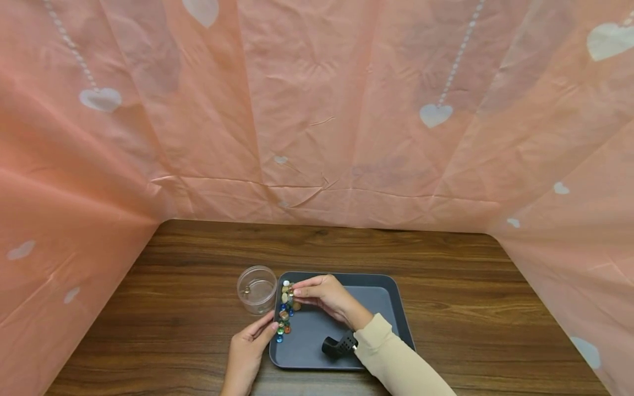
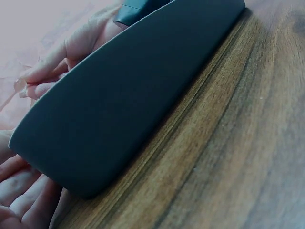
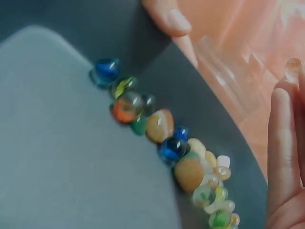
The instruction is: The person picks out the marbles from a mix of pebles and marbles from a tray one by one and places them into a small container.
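Observation:
My right hand point(image 1: 329, 296) pinches a clear, amber-tinted marble point(image 3: 294, 70) between thumb and fingertips, above the left side of a dark grey tray point(image 1: 317, 336). Along that side lies a row of glass marbles point(image 3: 172, 149) and small smooth stones point(image 3: 189, 174), in blue, green, orange, tan and white. My left hand point(image 1: 249, 345) grips the tray's left rim near its front corner, thumb on the rim and fingers against the outer wall. Just left of the tray stands a clear round plastic jar point(image 1: 257, 268), open at the top, holding a few small pieces too blurred to name.
A black wrist camera point(image 1: 339, 347) hangs from the right sleeve point(image 1: 396, 352) over the tray's front part. The wooden table point(image 1: 163, 313) is enclosed at the back and sides by a pink curtain point(image 1: 317, 126) with white hearts.

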A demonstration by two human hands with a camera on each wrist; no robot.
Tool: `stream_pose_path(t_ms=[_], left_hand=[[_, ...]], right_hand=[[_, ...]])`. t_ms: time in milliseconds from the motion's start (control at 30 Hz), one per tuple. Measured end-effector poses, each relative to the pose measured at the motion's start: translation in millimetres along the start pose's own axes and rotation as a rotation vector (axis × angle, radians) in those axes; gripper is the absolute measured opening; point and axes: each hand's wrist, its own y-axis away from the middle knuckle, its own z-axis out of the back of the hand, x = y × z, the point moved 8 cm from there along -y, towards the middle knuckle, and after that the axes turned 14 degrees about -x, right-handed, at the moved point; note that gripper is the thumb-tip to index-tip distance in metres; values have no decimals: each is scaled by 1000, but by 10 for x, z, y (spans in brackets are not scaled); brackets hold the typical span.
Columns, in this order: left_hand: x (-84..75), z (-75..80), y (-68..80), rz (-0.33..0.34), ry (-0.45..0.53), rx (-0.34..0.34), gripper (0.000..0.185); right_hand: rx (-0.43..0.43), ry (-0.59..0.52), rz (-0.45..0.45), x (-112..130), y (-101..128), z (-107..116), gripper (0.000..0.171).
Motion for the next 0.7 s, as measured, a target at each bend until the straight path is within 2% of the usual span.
stream_pose_path(t_ms=[233,367,533,700], left_hand=[[21,3,-8,9,9,2,41],[30,11,-23,25,-7,-11,41],[17,8,-23,25,6,-8,39],[12,6,-22,30,9,-18,40]], right_hand=[[-7,22,26,168,-65,-75,35],[-10,98,60,280,-123,-151,31],[22,319,168,442,-176,-323,23],[29,609,376,684,-156,-541,11]])
